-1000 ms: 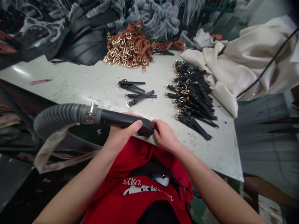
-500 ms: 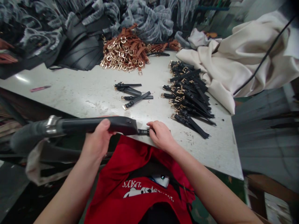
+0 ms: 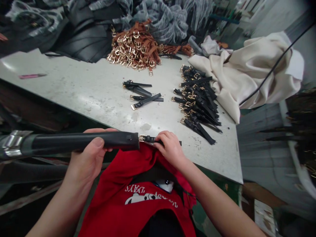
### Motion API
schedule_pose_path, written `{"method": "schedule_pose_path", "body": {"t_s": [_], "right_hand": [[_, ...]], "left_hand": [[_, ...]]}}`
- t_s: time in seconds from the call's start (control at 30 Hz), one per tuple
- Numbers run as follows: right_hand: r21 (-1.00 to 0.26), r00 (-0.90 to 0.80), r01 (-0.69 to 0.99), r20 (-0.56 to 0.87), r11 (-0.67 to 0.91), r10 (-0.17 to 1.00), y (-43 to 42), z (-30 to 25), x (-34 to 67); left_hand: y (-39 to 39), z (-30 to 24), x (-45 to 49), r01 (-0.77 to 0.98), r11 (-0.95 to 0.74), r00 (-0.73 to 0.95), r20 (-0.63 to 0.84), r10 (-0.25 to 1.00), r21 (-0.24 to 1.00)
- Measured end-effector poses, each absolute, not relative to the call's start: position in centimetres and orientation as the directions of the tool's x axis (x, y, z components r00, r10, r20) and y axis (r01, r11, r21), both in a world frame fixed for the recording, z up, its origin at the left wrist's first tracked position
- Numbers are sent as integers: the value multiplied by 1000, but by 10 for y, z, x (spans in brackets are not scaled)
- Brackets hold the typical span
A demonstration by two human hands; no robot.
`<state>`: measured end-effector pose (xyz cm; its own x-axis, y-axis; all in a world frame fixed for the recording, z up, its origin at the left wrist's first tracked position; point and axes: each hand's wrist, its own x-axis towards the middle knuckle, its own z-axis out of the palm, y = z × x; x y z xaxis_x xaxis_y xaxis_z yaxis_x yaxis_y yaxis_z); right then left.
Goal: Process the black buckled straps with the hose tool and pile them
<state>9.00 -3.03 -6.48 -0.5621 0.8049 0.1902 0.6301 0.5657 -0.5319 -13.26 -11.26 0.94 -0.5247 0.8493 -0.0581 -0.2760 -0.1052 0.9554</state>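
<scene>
My left hand (image 3: 86,158) is wrapped round a black vacuum nozzle tube (image 3: 74,142) that runs off to the left to a metal clamp (image 3: 12,141). At the tube's mouth lies a small black strap with a gold buckle (image 3: 148,138), at the near edge of the white table (image 3: 74,89). My right hand (image 3: 170,148) pinches and presses this strap down, fingers closed on it.
A row of black buckled straps (image 3: 199,102) lies right of centre, with a few loose ones (image 3: 142,95) in the middle. A heap of brown straps (image 3: 133,49) sits at the back, cream fabric (image 3: 249,75) and a black cable at right, dark material at the back left.
The nozzle has slid left along the table edge with my left hand, uncovering the strap's gold buckle. My right hand has stayed on the strap.
</scene>
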Motion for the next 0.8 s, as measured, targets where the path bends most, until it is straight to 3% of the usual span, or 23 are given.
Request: {"method": "schedule_pose_path", "body": {"t_s": [0.3,0.8], "right_hand": [[-625,-579,563,169,541,798,-22,-62,90],[-576,-576,608,153,546,803,-25,-64,90]], "left_hand": [[-118,7,-131,-320,-66,-523,-118,844,945],[-120,3,-133,-328,-38,-491,-136,860,944]]}}
